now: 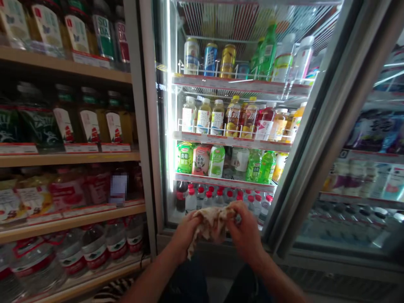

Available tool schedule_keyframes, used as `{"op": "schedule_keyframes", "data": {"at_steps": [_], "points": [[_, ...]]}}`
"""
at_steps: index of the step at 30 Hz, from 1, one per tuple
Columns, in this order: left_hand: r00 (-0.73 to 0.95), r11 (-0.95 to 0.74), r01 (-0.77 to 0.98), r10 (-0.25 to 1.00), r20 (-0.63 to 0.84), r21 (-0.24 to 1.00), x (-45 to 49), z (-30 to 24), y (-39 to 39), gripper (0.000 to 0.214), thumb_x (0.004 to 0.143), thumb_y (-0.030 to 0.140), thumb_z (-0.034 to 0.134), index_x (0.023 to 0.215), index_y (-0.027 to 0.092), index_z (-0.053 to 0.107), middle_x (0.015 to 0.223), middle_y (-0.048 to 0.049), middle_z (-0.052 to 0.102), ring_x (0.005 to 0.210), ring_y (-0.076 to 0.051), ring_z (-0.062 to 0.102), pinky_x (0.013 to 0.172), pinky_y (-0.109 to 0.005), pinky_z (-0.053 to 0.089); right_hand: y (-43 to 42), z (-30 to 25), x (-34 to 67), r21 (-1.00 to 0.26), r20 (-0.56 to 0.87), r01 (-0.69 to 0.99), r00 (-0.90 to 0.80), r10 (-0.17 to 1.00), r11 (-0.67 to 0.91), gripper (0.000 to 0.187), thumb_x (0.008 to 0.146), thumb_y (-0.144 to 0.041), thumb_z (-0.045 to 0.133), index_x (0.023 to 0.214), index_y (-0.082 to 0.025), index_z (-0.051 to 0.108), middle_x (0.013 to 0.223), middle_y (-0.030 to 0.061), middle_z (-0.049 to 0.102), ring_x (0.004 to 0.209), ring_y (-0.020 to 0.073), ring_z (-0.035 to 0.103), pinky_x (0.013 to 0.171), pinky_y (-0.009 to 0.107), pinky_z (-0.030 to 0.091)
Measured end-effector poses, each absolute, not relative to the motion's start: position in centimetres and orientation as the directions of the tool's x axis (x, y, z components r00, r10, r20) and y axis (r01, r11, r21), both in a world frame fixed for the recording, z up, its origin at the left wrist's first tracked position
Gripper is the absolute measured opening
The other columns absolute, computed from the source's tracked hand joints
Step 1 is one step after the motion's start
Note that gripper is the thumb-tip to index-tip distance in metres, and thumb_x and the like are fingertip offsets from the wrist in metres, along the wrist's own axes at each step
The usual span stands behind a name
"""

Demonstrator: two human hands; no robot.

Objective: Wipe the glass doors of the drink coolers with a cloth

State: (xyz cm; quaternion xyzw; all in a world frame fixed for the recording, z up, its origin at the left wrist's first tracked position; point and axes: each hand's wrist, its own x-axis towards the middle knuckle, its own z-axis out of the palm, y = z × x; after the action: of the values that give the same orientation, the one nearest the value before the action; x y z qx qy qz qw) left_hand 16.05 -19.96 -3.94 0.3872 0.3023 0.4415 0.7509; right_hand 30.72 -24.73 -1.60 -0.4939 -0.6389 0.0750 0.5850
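A crumpled beige cloth (pixel 211 221) hangs between my two hands, low in front of the lit drinks fridge. My left hand (pixel 186 233) is closed on its left side, where a loose end dangles down. On the other side, my right hand (pixel 244 229) grips the bunched cloth, its fingers partly hidden by the folds. Just behind the hands, several red-capped water bottles (pixel 191 201) stand on the bottom level of the fridge.
Ahead, fridge shelves (pixel 221 180) carry bottles and cans behind wire rails. An opened fridge door frame (pixel 328 126) slants along the right, with another glass-fronted fridge beyond. Wooden shelves (pixel 72 159) of drinks line the left, with large water jugs (pixel 94 252) at the bottom.
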Motion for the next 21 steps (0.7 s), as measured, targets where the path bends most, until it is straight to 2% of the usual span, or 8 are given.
{"op": "schedule_keyframes", "data": {"at_steps": [2,4,7,9,11,14,18,21], "points": [[0.485,0.426,-0.529,0.861,-0.151,0.734,16.8,-3.6,-20.4,0.030,0.062,0.037,0.072,0.080,0.015,0.062,0.069,0.0005,0.064,0.055,-0.008,0.057,0.049,-0.017,0.044,-24.8,-2.9,29.9,-0.311,0.874,0.762,-0.006,0.486,0.568,0.011,0.078,-0.016,0.050,0.074,-0.022,0.059,0.078,0.0020,0.061,0.076,0.0151,0.052,0.071,0.029,0.040],[0.539,0.510,-0.575,0.824,-0.172,0.640,17.3,-3.7,-20.6,0.026,0.065,0.033,0.069,0.081,0.014,0.062,0.069,-0.0003,0.064,0.055,-0.007,0.057,0.048,-0.015,0.043,-25.2,-4.4,29.3,-0.046,0.882,0.809,-0.243,0.405,0.586,0.017,0.080,-0.012,0.047,0.080,-0.023,0.060,0.085,0.0022,0.064,0.085,0.0164,0.053,0.081,0.033,0.038],[0.475,0.464,-0.552,0.858,-0.196,0.693,16.9,-4.3,-20.1,0.023,0.060,0.022,0.070,0.079,0.015,0.059,0.064,0.0001,0.062,0.052,-0.009,0.057,0.045,-0.017,0.042,-26.0,-6.5,29.4,0.037,0.755,0.766,-0.442,0.484,0.642,0.025,0.076,-0.009,0.045,0.091,-0.023,0.060,0.098,0.0032,0.066,0.097,0.0189,0.054,0.091,0.037,0.035],[0.345,0.336,-0.523,0.924,-0.165,0.784,16.1,-4.7,-19.6,0.025,0.060,0.023,0.070,0.080,0.016,0.057,0.065,0.0003,0.063,0.054,-0.012,0.059,0.050,-0.022,0.047,-26.1,-7.1,30.2,-0.096,0.679,0.750,-0.432,0.594,0.655,0.026,0.074,-0.013,0.049,0.094,-0.023,0.061,0.101,0.0040,0.066,0.096,0.0201,0.056,0.090,0.038,0.038],[0.154,0.099,-0.455,0.988,-0.032,0.885,15.6,-4.8,-19.2,0.024,0.064,0.027,0.068,0.084,0.018,0.058,0.073,-0.0006,0.066,0.063,-0.014,0.062,0.062,-0.026,0.051,-25.4,-6.6,31.0,-0.383,0.634,0.734,-0.234,0.737,0.562,0.026,0.076,-0.020,0.052,0.100,-0.024,0.062,0.104,0.0057,0.066,0.095,0.0210,0.058,0.088,0.039,0.041],[-0.032,-0.330,-0.169,0.944,0.329,0.929,15.9,-4.9,-19.3,0.023,0.076,0.031,0.060,0.095,0.020,0.059,0.097,-0.0041,0.067,0.090,-0.018,0.063,0.085,-0.031,0.049,-23.4,-4.7,30.9,-0.859,0.403,0.385,0.103,0.909,0.337,0.036,0.082,-0.041,0.049,0.113,-0.024,0.058,0.118,0.0080,0.061,0.103,0.0224,0.057,0.088,0.039,0.044],[0.186,-0.771,0.147,0.636,0.749,0.619,16.7,-6.1,-18.4,0.039,0.082,0.030,0.053,0.120,0.020,0.051,0.131,-0.0107,0.052,0.123,-0.024,0.046,0.103,-0.042,0.038,-21.0,-3.4,28.2,-0.968,0.132,-0.213,0.010,0.991,0.131,0.050,0.075,-0.062,0.050,0.098,-0.021,0.065,0.111,0.0062,0.065,0.102,0.0226,0.058,0.087,0.036,0.047],[0.256,-0.884,0.307,0.434,0.863,0.354,15.0,-5.9,-14.7,0.036,0.087,0.023,0.044,0.123,0.023,0.050,0.128,-0.0073,0.054,0.122,-0.019,0.048,0.102,-0.038,0.041,-19.7,-3.3,27.7,-0.981,0.128,-0.154,-0.080,0.989,0.114,0.054,0.074,-0.063,0.052,0.105,-0.021,0.064,0.117,0.0066,0.063,0.106,0.0237,0.057,0.093,0.040,0.044]]}}
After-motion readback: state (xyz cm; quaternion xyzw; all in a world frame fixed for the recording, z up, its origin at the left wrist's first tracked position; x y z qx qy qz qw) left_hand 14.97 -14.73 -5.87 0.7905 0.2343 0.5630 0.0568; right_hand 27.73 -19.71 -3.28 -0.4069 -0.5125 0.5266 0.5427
